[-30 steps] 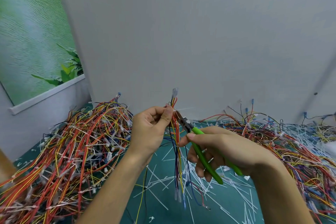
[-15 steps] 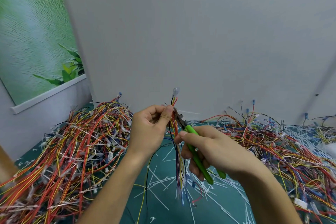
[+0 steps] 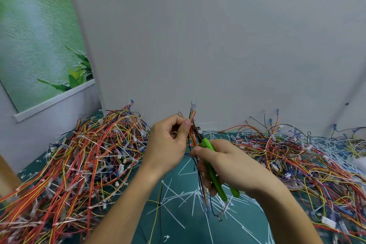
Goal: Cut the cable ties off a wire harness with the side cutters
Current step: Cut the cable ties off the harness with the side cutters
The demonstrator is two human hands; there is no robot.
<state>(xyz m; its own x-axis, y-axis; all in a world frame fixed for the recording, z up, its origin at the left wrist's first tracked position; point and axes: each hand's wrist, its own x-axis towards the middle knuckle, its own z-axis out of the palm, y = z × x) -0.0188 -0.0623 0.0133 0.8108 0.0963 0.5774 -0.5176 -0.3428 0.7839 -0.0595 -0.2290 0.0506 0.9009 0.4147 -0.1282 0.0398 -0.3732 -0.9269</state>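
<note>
- Side cutters (image 3: 208, 144): nose now higher up wire harness (image 3: 191, 135) than second ago, right beside left thumb; whether blades are open or closed is too small to tell.
- Left hand (image 3: 166, 142): pinches harness upright between thumb and fingers, above tabletop (image 3: 178, 230).
- Right hand (image 3: 233, 166): shifted left and up, fingers wrapped round green handles.
- Judgement: next cable tie lined up for snip; no cut evident yet.
</note>
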